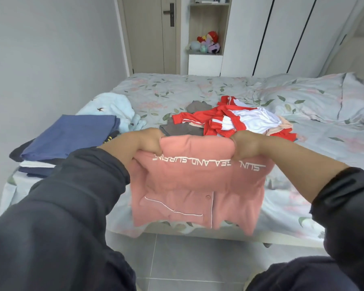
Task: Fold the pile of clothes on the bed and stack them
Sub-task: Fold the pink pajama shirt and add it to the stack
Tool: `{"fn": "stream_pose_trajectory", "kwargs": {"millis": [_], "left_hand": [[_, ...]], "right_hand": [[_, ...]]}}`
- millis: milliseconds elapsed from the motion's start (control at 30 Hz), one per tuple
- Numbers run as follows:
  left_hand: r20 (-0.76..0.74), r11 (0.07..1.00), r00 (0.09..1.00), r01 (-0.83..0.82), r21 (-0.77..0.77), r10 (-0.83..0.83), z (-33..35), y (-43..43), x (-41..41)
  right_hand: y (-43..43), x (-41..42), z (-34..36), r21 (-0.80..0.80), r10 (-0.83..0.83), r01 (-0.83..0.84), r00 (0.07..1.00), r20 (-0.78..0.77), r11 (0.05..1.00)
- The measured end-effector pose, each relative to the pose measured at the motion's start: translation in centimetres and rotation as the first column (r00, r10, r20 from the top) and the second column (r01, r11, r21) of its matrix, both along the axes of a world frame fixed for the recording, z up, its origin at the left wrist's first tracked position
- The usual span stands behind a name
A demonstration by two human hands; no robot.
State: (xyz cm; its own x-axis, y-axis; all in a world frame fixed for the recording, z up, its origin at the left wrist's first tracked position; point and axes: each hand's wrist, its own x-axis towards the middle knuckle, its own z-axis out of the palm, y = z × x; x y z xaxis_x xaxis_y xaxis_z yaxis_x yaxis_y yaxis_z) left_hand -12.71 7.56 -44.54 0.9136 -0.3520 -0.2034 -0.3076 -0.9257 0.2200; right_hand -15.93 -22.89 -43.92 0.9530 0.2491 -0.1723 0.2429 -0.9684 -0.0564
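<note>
The fingers (157, 147) of the left hand (144, 143) are curled tight round the upper left edge of a pink pyjama top (194, 185), and the right hand (247, 147) grips its upper right edge the same way. The top hangs in the middle of the frame, in the air above the near edge of the bed (177, 89). Its upper edge is rolled over between the two fists. Below that runs a line of white lettering, upside down, and lower down are a pink button, white piping and a pocket outline. The hem is blurred. Dark sleeves (72, 196) cover both forearms and run out of the lower corners. Just behind the hands lies a pile of unfolded clothes (229, 119), red and white on top with grey beneath. At centre left sits a stack of folded clothes (72, 135), a blue piece uppermost; its lower layers are hard to tell apart. Behind the stack is a crumpled pale blue cloth with bird prints (111, 107). The bedsheet is floral, with a matching pillow (315, 101) at the right. Along the top of the frame are a wooden door (151, 34), a shelf of plush toys (208, 43) and white wardrobe doors (282, 34). Grey floor tiles (187, 259) show at the bottom.
</note>
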Motion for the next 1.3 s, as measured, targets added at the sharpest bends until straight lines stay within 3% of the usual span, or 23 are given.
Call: {"fn": "stream_pose_trajectory", "kwargs": {"millis": [67,167,267,333,433,533,733,833,1000,1167,1233,1300], "left_hand": [[0.063,1.0,0.998,0.006,-0.003,-0.006,2.7,-0.2,-1.5],[0.284,0.999,0.959,0.01,-0.033,0.0,7.2,-0.5,-3.4],[0.555,0.999,0.83,-0.038,-0.037,0.053,11.7,-0.8,-4.9],[0.672,0.997,0.74,-0.064,0.053,0.012,14.1,-1.2,-5.7],[0.759,0.976,0.646,-0.104,0.19,-0.078,16.5,-1.6,-6.9],[0.834,0.978,0.549,-0.142,0.155,-0.052,17.7,-2.0,-7.7],[0.859,0.981,0.512,-0.176,0.085,0.017,19.4,-2.6,-8.2],[0.836,0.979,0.549,-0.182,0.093,0.023,20.0,-2.5,-7.7],[0.622,0.976,0.757,-0.212,-0.052,0.198,20.0,-2.0,-5.5],[0.292,0.99,0.947,-0.143,0.004,0.136,18.5,-0.5,-2.2],[0.164,0.986,0.977,-0.151,0.063,0.14,18.0,-0.4,-0.8],[0.136,0.982,0.981,-0.152,0.11,0.136,16.8,-0.6,1.7]], "right_hand": [[-0.1,-1.6,2.4,0.027,-0.028,0.026,0.997,0.07,0.999],[-0.6,-3.7,6.4,0.095,-0.108,0.086,0.963,0.248,0.992],[-1.3,-5.3,10.4,0.194,-0.238,0.163,0.847,0.476,0.967],[-1.4,-6.3,12.7,0.21,-0.274,0.188,0.794,0.542,0.96],[-1.4,-7.7,15.2,0.157,-0.269,0.219,0.772,0.576,0.963],[-1.5,-8.8,16.6,0.182,-0.275,0.207,0.701,0.658,0.961],[-1.4,-10.2,18.4,0.12,-0.209,0.182,0.63,0.748,0.976],[-1.2,-9.7,19.1,0.107,-0.213,0.199,0.649,0.73,0.974],[-1.3,-7.0,18.5,0.151,-0.222,0.166,0.811,0.541,0.975],[-1.7,-3.6,17.8,0.147,-0.171,0.136,0.951,0.257,0.98],[-2.0,-1.6,17.5,0.107,-0.167,0.151,0.973,0.158,0.983],[-2.2,1.1,16.4,0.077,-0.177,0.168,0.977,0.122,0.983]]}}
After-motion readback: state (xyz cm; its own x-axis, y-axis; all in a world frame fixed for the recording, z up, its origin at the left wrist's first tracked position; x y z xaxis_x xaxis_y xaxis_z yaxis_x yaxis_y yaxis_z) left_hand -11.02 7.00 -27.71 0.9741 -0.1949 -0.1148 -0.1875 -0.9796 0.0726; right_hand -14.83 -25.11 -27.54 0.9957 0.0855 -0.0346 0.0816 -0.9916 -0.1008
